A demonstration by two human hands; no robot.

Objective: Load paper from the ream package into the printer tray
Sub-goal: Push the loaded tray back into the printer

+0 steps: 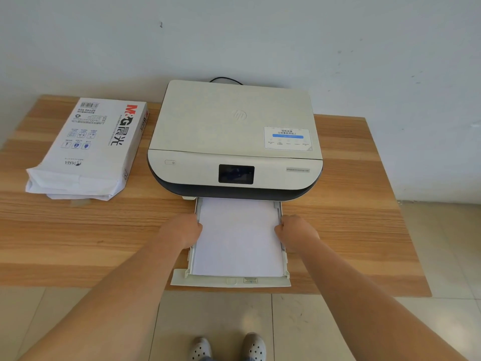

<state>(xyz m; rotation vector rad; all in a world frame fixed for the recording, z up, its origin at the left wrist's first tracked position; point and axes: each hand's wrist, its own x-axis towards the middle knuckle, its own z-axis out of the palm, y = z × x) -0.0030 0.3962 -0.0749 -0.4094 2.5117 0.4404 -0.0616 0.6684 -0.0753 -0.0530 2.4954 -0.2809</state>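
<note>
A white printer (pixel 234 131) stands on the wooden table (pixel 78 230), its paper tray (pixel 229 281) pulled out toward me. A white stack of paper (pixel 238 238) lies flat in the tray. My left hand (pixel 183 230) grips the stack's left edge and my right hand (pixel 295 231) grips its right edge, fingers curled at the tray's side walls. The opened ream package (pixel 86 147), white with red and black lettering, lies to the left of the printer, its open end facing me.
The table's front edge runs just past the tray's front lip, with tiled floor (pixel 286 329) and my two shoes (pixel 229 347) below. A wall rises behind the printer, and a black cable (pixel 225 80) loops out at its back.
</note>
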